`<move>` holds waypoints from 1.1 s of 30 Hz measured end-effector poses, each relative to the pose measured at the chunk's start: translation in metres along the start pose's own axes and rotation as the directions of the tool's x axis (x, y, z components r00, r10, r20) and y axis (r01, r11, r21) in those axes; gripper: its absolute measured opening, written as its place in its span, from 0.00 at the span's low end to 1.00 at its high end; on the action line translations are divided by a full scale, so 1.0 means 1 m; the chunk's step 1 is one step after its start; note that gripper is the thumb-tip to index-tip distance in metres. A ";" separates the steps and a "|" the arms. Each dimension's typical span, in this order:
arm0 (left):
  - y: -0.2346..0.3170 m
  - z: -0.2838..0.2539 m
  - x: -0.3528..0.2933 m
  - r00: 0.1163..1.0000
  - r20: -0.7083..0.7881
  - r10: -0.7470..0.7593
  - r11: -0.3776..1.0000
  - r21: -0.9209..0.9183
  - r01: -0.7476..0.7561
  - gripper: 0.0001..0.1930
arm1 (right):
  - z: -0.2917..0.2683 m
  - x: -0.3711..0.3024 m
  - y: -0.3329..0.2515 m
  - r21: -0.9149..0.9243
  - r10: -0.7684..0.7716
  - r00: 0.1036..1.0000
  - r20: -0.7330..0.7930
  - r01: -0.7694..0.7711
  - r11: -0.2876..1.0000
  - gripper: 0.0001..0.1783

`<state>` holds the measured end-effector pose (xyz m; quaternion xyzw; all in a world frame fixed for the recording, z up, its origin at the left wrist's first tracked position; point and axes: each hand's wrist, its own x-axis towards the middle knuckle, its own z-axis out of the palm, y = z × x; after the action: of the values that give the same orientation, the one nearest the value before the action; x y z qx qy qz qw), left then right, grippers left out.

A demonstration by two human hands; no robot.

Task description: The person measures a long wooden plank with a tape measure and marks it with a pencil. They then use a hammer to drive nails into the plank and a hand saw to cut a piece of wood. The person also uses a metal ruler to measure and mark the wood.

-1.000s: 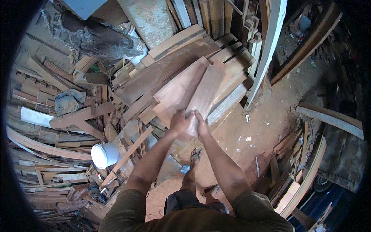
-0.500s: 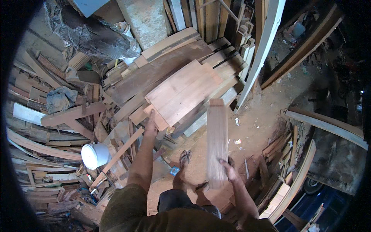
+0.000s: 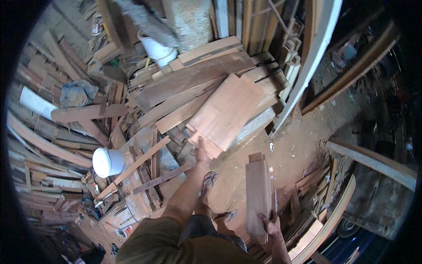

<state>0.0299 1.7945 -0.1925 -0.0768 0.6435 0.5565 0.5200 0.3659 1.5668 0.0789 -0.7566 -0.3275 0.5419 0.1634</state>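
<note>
My left hand is closed on the near end of a stack of wide pale-brown boards. The thumb lies over the top board, and the fingers are hidden beneath. The far part of that stack overlaps a larger pile of planks. On my right, a bundle of narrower brown boards is gripped near its lower end by my right hand. Several layered edges show along the bundle's right side, and one board sticks out at its far end.
A white bucket stands among scrap wood on the left, and another white bucket sits behind the pile. Long curved timbers rise at the right. Sandy floor surrounds my sandalled feet.
The wide boards have swung round and shifted right and nearer with my left hand, uncovering planks of the pile. The right-hand bundle has come lower and tilted, showing its layered edges.
</note>
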 end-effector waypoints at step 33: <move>-0.003 0.040 -0.147 0.988 0.053 -0.142 0.987 -0.073 0.146 0.45 | 0.138 0.271 -0.175 0.581 -0.184 0.932 0.313 -0.035 0.813 0.45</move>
<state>0.1216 1.7549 -0.0774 -0.1298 0.6020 0.5434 0.5705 0.2367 1.8625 -0.0589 -0.5471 -0.2017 0.7358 0.3444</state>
